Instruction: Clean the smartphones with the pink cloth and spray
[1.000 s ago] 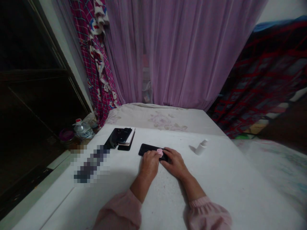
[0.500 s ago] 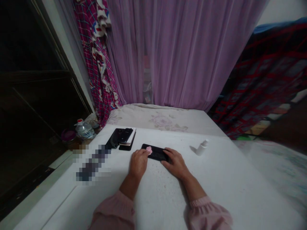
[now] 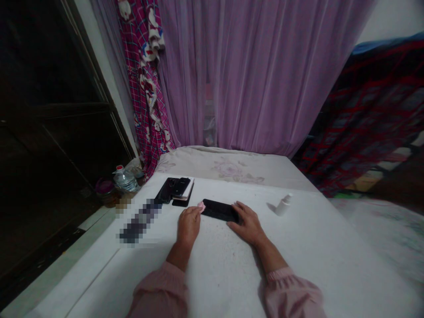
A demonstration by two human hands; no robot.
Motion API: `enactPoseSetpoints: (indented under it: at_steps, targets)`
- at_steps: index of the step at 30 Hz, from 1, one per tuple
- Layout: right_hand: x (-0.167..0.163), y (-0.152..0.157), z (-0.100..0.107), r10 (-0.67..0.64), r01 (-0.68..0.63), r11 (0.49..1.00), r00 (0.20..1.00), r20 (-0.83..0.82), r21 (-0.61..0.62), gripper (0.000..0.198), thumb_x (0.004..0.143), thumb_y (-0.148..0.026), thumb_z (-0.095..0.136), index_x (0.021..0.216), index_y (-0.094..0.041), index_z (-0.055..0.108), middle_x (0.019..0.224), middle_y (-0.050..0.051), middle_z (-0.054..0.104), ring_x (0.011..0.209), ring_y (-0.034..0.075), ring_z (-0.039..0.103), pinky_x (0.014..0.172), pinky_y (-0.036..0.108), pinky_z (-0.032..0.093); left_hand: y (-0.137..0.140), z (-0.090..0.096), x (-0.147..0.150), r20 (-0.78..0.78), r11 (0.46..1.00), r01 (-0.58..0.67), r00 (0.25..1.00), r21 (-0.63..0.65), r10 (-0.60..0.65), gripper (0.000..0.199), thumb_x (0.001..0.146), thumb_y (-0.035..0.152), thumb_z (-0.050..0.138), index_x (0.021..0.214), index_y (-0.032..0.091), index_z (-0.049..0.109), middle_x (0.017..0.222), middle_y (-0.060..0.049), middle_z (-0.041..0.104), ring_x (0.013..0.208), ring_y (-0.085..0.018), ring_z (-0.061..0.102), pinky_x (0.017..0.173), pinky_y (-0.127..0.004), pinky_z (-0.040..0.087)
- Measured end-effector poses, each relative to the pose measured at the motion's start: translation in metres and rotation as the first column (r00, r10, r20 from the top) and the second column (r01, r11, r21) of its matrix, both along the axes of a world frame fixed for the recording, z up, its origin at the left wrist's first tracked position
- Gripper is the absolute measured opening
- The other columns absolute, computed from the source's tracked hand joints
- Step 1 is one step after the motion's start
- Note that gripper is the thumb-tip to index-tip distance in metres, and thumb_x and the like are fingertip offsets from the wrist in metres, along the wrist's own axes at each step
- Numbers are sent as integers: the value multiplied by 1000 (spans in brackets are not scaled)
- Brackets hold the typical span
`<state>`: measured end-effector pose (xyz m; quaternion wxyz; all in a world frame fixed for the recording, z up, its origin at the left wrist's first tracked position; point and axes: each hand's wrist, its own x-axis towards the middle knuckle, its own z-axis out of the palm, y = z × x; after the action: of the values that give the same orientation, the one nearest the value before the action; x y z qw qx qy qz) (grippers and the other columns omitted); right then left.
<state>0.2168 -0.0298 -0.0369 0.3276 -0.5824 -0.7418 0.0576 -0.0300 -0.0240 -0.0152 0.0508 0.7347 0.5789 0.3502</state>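
Note:
A black smartphone lies flat on the white tabletop, its screen side facing up as far as I can tell. My right hand grips its right end between thumb and fingers. In my left hand, a small crumpled pink cloth is pinched at the fingertips, at the phone's left end. The undersides of the fingers are hidden. To the right stands a small white spray bottle, apart from both hands.
Several phones and a white, book-like item lie piled at the back left of the table. A blurred-out patch covers something near the left edge. Purple curtains hang behind; a water bottle stands beyond the left side.
My left hand has slid the pink cloth leftward, from the phone's surface to its left end. My right hand keeps its hold. The view has turned slightly left.

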Motion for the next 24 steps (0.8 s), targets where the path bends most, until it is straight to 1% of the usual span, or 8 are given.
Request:
enactPoseSetpoints:
  at_steps: [6,10,13,15,17,19,21,24]
  targets:
    - [-4,-2,8,-4,7,999,998,67,-38,56,71,-40,68,124,-20,62,130,13,60,121,30,54,105,48,38,1,1,-1,11,1000,-10,1000,-11,10,29,86,7,55,103,23,72,104,-3,72,93,-18,63,90,-32,48]
    - [-6,-7,10,-2,4,1000,997,77,-25,54,73,-39,66,122,-18,63,126,13,62,118,28,56,104,45,40,1,1,-2,21,1000,-14,1000,-13,14,29,85,6,56,103,23,72,103,-3,72,92,-17,64,88,-31,48]
    - [-6,-10,8,-38,38,999,997,68,-7,54,75,-42,65,122,-16,64,127,14,62,119,29,56,104,45,41,0,1,-3,33,1000,-10,999,-10,11,28,86,7,56,102,23,72,102,-2,72,91,-16,64,87,-31,48]
    - [-5,-10,5,-80,80,996,997,22,30,50,79,-44,61,119,-14,65,127,15,61,119,29,56,103,44,42,-1,1,-3,43,1000,-3,999,-5,3,27,86,7,56,101,23,73,102,-3,73,91,-16,64,87,-30,48]
    - [-3,-8,3,-141,145,986,988,-58,78,43,85,-43,53,114,-14,68,124,15,64,115,27,59,101,43,45,-1,2,-3,54,1000,2,999,-1,-2,25,86,8,57,101,22,73,101,-3,73,91,-16,64,87,-30,48]
    - [-1,-7,1,-201,214,971,972,-122,108,40,89,-40,44,105,-16,71,115,14,68,108,26,63,96,44,49,-1,2,-4,63,1000,1,998,2,-1,25,86,8,57,100,22,73,101,-3,73,91,-16,65,87,-30,48]
    - [1,-8,1,-227,244,962,964,-137,120,39,89,-37,41,97,-18,73,105,12,72,101,26,66,91,44,51,-1,1,-4,71,1000,-1,997,2,1,25,86,8,57,99,21,73,99,-3,73,90,-16,65,87,-31,49]
    - [1,-14,0,-229,245,960,966,-122,135,31,84,-33,46,89,-22,75,97,8,74,95,25,67,90,41,52,0,1,-4,84,1000,3,996,-1,-3,25,85,7,57,98,22,73,99,-3,73,90,-16,65,86,-30,49]
